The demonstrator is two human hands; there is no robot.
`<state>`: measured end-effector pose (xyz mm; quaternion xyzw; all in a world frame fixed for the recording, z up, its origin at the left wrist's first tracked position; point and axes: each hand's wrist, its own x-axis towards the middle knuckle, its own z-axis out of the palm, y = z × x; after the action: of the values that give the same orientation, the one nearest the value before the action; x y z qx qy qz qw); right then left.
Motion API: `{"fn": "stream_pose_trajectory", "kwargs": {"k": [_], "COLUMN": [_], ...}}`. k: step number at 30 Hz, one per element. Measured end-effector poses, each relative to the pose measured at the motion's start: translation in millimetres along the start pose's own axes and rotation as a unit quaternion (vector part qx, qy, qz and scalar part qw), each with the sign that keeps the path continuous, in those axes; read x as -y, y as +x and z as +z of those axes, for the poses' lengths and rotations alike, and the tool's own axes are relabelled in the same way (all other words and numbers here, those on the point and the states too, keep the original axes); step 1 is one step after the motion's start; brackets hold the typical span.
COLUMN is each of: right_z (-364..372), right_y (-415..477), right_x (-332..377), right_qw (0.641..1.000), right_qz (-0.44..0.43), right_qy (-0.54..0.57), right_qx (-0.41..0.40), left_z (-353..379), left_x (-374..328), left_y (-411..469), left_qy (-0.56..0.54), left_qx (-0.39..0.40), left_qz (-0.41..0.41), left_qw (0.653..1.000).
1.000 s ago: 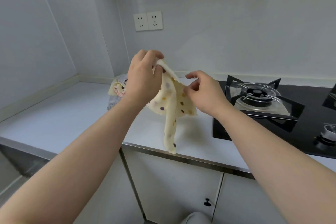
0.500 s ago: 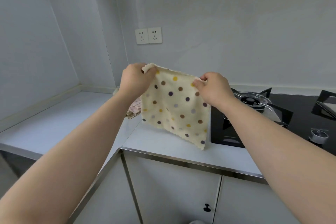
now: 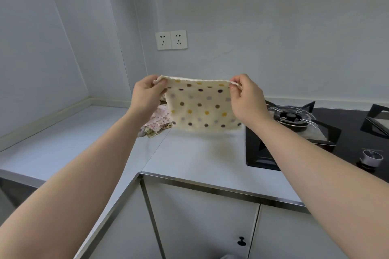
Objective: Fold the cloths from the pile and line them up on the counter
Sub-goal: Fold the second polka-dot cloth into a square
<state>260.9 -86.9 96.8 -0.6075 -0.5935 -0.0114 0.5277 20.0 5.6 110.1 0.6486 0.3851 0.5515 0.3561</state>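
Observation:
A cream cloth with coloured dots (image 3: 200, 107) hangs spread flat in the air above the white counter (image 3: 195, 157). My left hand (image 3: 147, 94) pinches its top left corner and my right hand (image 3: 247, 96) pinches its top right corner, so the upper edge is stretched level. Its lower edge hangs just above the counter. Behind the cloth and my left wrist lies the pile of cloths (image 3: 157, 122), pink and patterned, partly hidden.
A black gas hob (image 3: 294, 132) with a metal burner stands on the counter right of the cloth, a knob (image 3: 371, 157) near its front. A double wall socket (image 3: 171, 39) is above. The counter runs round a corner to the left; cabinet doors are below.
The cloth hung bunched from my left hand a second ago; both hands have since drawn its top corners apart and raised it, so it now hangs flat and level.

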Motion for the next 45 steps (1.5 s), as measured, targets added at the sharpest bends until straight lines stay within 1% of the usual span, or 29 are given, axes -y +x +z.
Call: {"fn": "stream_pose_trajectory", "kwargs": {"k": [2,5,7,9,12,16,19,23,26,29,32,33,34,37,41,43,45], "right_z": [0,1,4,7,11,14,19,33,46,62,74,77,79,81,75,70,64], "right_y": [-11,-33,-50,-63,-77,-84,-79,-60,-45,-37,-42,-43,-43,-42,-41,-41,-41], "right_x": [-4,-19,-32,-44,-59,-71,-79,-82,-88,-106,-120,-124,-126,-128,-123,-121,-121], "right_qw": [1.000,0.991,0.975,0.958,0.946,0.950,0.959,0.969,0.967,0.950,0.902,0.892,0.892,0.910,0.932,0.954,0.967], "right_qz": [-0.009,0.003,0.026,0.049,0.083,0.108,0.109,0.102,0.114,0.113,0.101,0.103,0.101,0.085,0.096,0.127,0.167], "right_qy": [-0.011,-0.053,-0.079,-0.096,-0.088,-0.050,-0.045,-0.055,-0.109,-0.209,-0.336,-0.351,-0.352,-0.322,-0.256,-0.158,-0.048], "right_qx": [0.025,0.120,0.204,0.265,0.299,0.288,0.256,0.220,0.199,0.200,0.252,0.264,0.264,0.245,0.238,0.221,0.189], "left_z": [-10,-19,-24,-29,-33,-28,-21,-6,10,21,21,21,22,25,25,27,27], "left_x": [8,34,55,73,94,105,103,107,116,137,163,168,171,172,172,168,166], "left_y": [-8,-29,-46,-62,-79,-85,-77,-51,-30,-18,-20,-21,-20,-16,-14,-14,-12], "left_qy": [0.002,0.024,0.093,0.169,0.217,0.230,0.257,0.292,0.327,0.368,0.416,0.424,0.425,0.417,0.389,0.359,0.296], "left_qx": [0.013,0.061,0.112,0.157,0.184,0.167,0.151,0.125,0.110,0.125,0.163,0.166,0.169,0.174,0.155,0.151,0.126], "left_qz": [0.001,-0.047,-0.073,-0.094,-0.125,-0.145,-0.113,-0.077,-0.059,-0.054,-0.029,-0.023,-0.021,-0.020,-0.001,-0.010,-0.035], "left_qw": [1.000,0.997,0.987,0.969,0.950,0.948,0.948,0.945,0.937,0.920,0.894,0.890,0.889,0.892,0.908,0.921,0.946]}}
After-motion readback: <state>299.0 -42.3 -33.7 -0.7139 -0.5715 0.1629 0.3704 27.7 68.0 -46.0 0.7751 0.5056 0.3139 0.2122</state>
